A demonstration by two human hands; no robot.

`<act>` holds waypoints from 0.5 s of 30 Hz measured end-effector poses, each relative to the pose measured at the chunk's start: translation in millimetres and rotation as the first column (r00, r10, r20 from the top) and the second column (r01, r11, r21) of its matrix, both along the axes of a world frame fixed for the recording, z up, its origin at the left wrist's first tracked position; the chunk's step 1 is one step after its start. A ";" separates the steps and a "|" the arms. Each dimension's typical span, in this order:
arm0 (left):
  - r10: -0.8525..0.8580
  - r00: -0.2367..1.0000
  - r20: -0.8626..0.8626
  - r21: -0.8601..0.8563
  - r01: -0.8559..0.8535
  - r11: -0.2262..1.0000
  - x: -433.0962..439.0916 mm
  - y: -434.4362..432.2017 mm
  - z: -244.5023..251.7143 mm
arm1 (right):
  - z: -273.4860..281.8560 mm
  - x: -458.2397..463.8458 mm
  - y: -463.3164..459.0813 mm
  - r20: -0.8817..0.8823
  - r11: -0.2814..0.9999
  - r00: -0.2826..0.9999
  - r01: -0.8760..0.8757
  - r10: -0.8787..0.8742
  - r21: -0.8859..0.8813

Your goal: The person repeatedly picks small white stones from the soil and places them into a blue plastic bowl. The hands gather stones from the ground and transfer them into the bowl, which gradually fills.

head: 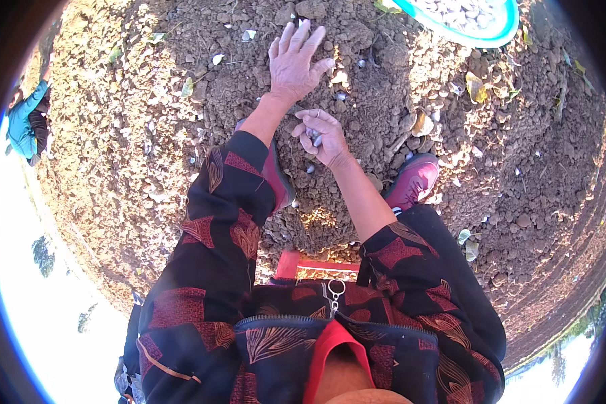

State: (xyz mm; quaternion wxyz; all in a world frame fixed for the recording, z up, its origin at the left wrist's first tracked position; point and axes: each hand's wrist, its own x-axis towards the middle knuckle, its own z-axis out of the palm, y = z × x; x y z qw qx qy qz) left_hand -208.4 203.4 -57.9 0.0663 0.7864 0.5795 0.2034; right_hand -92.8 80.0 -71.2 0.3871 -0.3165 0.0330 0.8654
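Note:
My left hand (295, 65) is palm down over the brown, cloddy soil (384, 86), its fingers spread. A small whitish clove (300, 22) shows by its fingertips; the hand does not appear to hold it. Nearer my body, my right hand (324, 137) has its fingers curled around a few garlic cloves (314, 135). More pale cloves lie scattered on the soil, one (361, 63) to the right of my left hand and another (310, 168) below my right hand. A turquoise-rimmed basin (510, 30) full of garlic cloves stands at the top right.
My maroon shoes (418, 179) rest on the soil on either side of my right hand. A red stool frame (328, 265) shows below me. Dry leaves (476, 88) lie about. A person in a teal jacket (28, 121) is at the far left; part of another shows at the lower left.

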 end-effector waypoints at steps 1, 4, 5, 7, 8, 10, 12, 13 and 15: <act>-0.077 0.994 -0.080 0.017 0.079 0.997 6.9 -2.3 4.4 | 1.3 -0.9 -0.1 -0.018 1.000 1.000 -0.001 0.001 0.000; -0.075 0.949 -0.305 0.000 0.079 0.997 11.8 4.1 -12.7 | 0.3 -0.9 -1.2 -0.015 0.999 1.000 -0.021 0.022 0.029; -0.040 0.944 -0.327 0.010 0.046 0.999 9.6 5.8 -14.9 | 0.6 -0.5 -2.0 -0.012 0.999 1.000 -0.028 0.029 0.046; 0.016 0.975 -0.224 -0.066 -0.031 0.997 7.2 8.0 -15.3 | -1.2 6.2 -4.5 -0.062 0.998 0.998 0.012 -0.009 0.057; 0.039 0.970 -0.238 -0.154 -0.078 0.985 5.0 8.9 -14.1 | 1.3 11.0 -6.2 -0.086 0.997 0.995 0.051 -0.046 0.053; 0.111 0.973 -0.202 -0.261 -0.163 0.952 -0.8 6.4 -0.2 | 17.8 24.7 -11.6 -0.117 0.988 0.986 0.125 -0.115 0.085; 0.233 0.971 -0.054 -0.243 -0.239 0.940 -1.2 1.8 17.7 | 38.3 50.4 -8.3 -0.066 0.980 0.981 0.186 -0.181 0.076; 0.302 0.950 0.079 -0.257 -0.273 0.927 -1.4 0.8 26.5 | 45.4 64.3 -6.7 -0.058 0.966 0.969 0.246 -0.242 0.080; 0.484 0.815 0.320 -0.533 -0.267 0.803 -2.7 -3.7 43.8 | 68.5 88.3 -4.0 -0.074 0.928 0.934 0.355 -0.348 0.114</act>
